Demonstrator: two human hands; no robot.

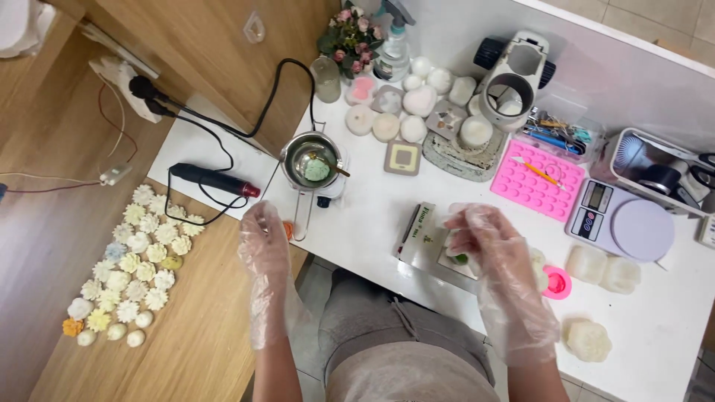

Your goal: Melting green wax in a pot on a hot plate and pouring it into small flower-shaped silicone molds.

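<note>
The right hand (488, 242), in a loose plastic glove, pinched a small green piece (461, 258) above a white mould (456, 262). The left hand (262, 237) hung released, near the table edge (357, 260). Farther stood a melting pot (313, 160), pink tray (538, 179) and scale (622, 219).

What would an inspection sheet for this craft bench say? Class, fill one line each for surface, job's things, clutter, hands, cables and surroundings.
Surface: white table, crowded along the back.
Job's things: metal melting pot holding green wax; small green piece under the right hand.
Clutter: pink mould tray, kitchen scale, round wax shapes, spray bottle.
Hands: both in clear plastic gloves; left hand open at the table edge, right hand curled over the green piece, grip unclear.
Cables: black cords run from a wall socket to the pot and a black heat tool.
Surroundings: wax flowers laid out on a wooden board.
</note>
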